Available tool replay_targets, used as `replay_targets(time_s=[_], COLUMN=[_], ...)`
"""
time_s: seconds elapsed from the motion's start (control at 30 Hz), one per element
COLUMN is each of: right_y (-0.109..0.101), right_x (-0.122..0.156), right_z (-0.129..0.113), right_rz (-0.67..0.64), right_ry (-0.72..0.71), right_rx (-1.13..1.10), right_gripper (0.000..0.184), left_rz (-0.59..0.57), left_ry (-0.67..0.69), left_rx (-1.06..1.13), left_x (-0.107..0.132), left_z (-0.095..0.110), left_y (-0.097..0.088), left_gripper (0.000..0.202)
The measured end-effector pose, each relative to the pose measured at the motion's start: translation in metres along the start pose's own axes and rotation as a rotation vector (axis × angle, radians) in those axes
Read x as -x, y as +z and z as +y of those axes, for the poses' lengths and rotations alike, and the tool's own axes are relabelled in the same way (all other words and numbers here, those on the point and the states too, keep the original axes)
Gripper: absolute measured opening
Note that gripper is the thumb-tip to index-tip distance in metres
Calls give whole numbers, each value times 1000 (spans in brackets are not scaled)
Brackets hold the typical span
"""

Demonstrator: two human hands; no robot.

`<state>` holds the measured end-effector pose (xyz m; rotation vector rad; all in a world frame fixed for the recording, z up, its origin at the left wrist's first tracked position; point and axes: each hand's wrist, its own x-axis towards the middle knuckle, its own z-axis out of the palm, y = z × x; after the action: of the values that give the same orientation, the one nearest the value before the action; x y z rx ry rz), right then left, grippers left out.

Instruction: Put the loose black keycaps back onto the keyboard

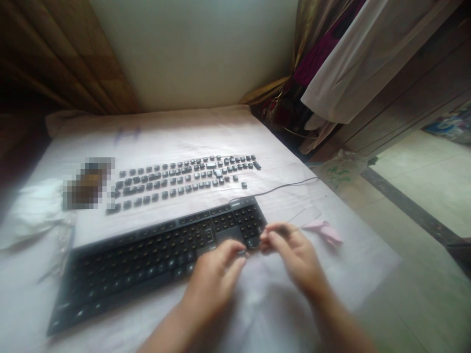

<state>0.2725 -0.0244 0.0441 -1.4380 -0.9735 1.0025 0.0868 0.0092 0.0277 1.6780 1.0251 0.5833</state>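
A black keyboard lies at a slant on the white cloth. Many of its keys are off, while a band of keycaps along its near edge is still on. My left hand is at its near right part, thumb and forefinger pinched on a small greyish piece, which looks like a keycap. Close by on the right, my right hand is closed round a thin bent wire, whose loop sticks out past the fingers. Its fingertips are just over the number pad's near corner.
Loose keycaps lie in several rows behind the keyboard. A black cable runs to the table's right edge. A pink cloth lies right of my right hand. At left are a blurred-out patch and a whitish plastic bag.
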Motion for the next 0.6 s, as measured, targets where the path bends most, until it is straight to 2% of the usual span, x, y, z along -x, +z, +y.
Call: replay_targets(time_s=[0.1,0.23,0.4,0.5,0.6], right_y=[-19,-50,-69,-68,-60], right_x=[-10,-34,-53,-50,-37], right_z=[-2,1,17,22,15], right_rz=[95,131,33,100,194], right_ry=[-7,49,51,-41,-324], right_rx=[102,384,906,1184,1281], right_gripper=[31,50,39,34,27], left_rz=[17,-13,-27,-22,-45], left_ry=[-24,-1,-23,-57,-87], left_rx=[-22,-34,24,67,75], left_x=[0,1,0,0,-2], left_z=[-1,-4,-9,-11,-10], left_y=[-2,-4,-3,-3,-3], left_gripper=[16,16,19,22,24])
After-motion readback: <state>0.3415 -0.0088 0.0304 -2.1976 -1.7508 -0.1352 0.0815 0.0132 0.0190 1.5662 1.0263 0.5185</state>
